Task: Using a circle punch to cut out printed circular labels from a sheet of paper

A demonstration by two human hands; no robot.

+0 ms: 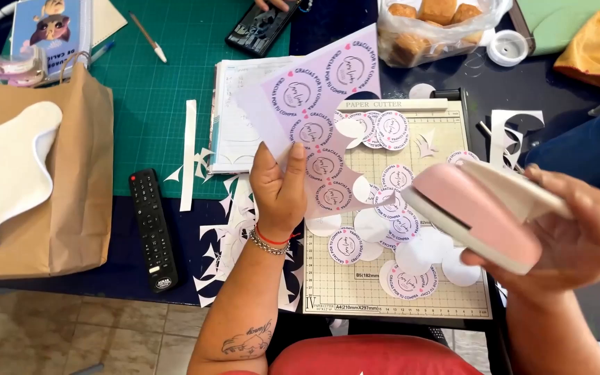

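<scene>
1. L hand (280,187): raised over the table edge, fingers and thumb pinched on a lilac printed sheet (321,104) w/ round label designs; several circles already cut out along its lower right side.
2. R hand (578,236): fingers wrapped and clamped on a pink-and-white circle punch (480,215), held tilted just right of the sheet, not touching it.
3. Under both hands: paper cutter board (335,278) w/ grid, lying on the dark table (119,264). Loose round cut-out labels (345,244) scattered on the grid, some printed side up, some blank white.
4. Left of the L wrist: white paper offcuts (234,236), then a black remote (153,229) at the table edge.
5. Far left: brown paper bag (71,173) w/ a white shape on it.
6. Top: green cutting mat (168,83), a phone (262,28) w/ another person's fingertip on it, clear bag of buns (439,24).
</scene>
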